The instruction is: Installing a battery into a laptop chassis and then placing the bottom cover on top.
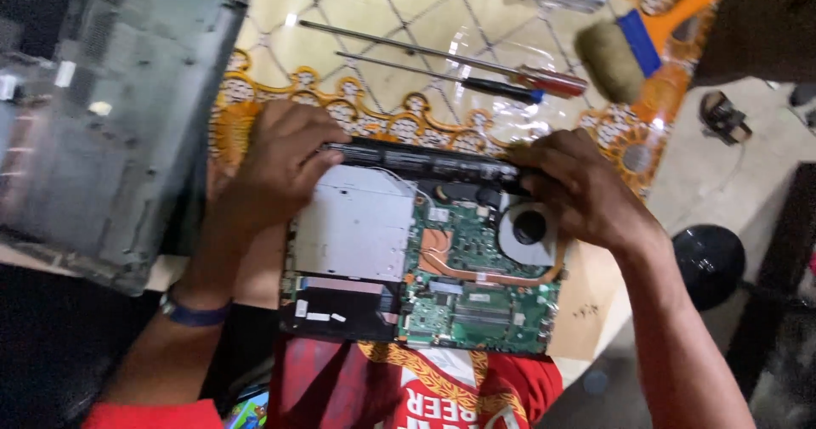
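1. An opened laptop lies flat at the middle of the counter, its bottom cover off and its insides facing up.
2. Inside it, a silver drive cage fills the 9 o'clock half, above a black panel. A green circuit board with copper heat pipes takes the 3 o'clock half, and a round grey fan sits at its 2 o'clock corner.
3. A long black battery bar runs along the laptop's 12 o'clock edge.
4. The left hand grips the bar's 9 o'clock end, fingers curled over it.
5. The right hand pinches the bar's 3 o'clock end, fingers bent and close together, beside the fan.
6. At 12 o'clock lie two screwdrivers and an orange-handled brush on a patterned cloth.
7. The removed grey cover rests at 9 o'clock.
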